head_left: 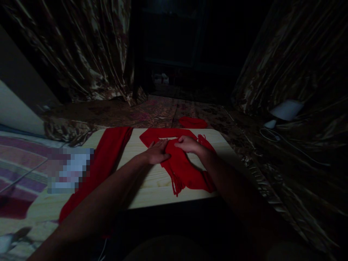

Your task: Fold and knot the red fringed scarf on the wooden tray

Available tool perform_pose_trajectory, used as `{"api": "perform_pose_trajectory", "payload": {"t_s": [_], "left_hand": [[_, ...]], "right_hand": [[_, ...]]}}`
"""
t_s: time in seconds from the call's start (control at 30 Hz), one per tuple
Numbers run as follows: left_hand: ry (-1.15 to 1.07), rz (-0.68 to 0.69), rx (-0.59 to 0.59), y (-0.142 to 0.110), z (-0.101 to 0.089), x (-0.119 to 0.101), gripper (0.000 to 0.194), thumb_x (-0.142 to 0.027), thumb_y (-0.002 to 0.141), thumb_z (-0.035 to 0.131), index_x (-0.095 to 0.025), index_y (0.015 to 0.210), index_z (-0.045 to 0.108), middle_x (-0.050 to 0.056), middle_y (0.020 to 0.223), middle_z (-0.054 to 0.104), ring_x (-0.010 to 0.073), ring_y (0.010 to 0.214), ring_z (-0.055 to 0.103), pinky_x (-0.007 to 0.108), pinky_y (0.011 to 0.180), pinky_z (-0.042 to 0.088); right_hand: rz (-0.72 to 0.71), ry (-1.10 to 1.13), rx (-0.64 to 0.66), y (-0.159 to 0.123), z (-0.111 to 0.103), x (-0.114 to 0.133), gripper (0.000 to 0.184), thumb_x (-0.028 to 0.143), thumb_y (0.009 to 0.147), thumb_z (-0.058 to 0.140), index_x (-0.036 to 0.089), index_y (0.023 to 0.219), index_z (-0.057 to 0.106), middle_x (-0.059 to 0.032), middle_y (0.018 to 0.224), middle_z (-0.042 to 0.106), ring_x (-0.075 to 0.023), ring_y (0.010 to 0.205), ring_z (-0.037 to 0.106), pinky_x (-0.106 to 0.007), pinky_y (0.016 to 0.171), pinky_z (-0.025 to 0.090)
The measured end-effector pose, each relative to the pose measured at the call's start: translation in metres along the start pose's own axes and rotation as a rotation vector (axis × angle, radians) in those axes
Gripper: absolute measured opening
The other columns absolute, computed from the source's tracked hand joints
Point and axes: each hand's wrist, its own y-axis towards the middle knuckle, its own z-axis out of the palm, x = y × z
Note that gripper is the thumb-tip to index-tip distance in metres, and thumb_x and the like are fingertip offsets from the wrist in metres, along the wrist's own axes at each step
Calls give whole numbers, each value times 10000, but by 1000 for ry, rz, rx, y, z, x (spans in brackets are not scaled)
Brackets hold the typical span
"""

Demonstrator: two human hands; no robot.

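A red fringed scarf lies looped and crossed over itself on a pale wooden table. One fringed end hangs toward the near side, and another fringe shows at the far right. My left hand rests flat on the scarf's left part, its fingers stretched and thumb apart. Just right of it, my right hand has its fingers curled in a pinch on the upper crossing of the scarf. To the left, a long red cloth strip runs across the table, partly behind my left forearm.
The wooden table has another red cloth beyond its far edge. A white lamp with a cable stands at the right. Patterned curtains hang behind, and a striped cloth lies at the left. The room is dim.
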Motion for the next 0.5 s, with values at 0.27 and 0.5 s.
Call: {"api": "perform_pose_trajectory", "payload": {"t_s": [0.27,0.5], "left_hand": [[-15,35,79,0,-3,7,912,-440,859,435,-136,1632,58,127,1691,81,288,1564,40,547,1244,39],[50,104,92,-2,-3,5,894,-317,798,515,-215,1623,188,96,1696,48,346,1559,43,633,1215,80]], "right_hand": [[-105,447,196,-27,-4,15,614,134,722,741,194,1321,620,4,888,683,-112,728,596,-240,721,498],[1,601,330,-46,-1,19,478,130,692,761,221,1160,725,-18,936,733,-146,784,645,-308,791,536]]}}
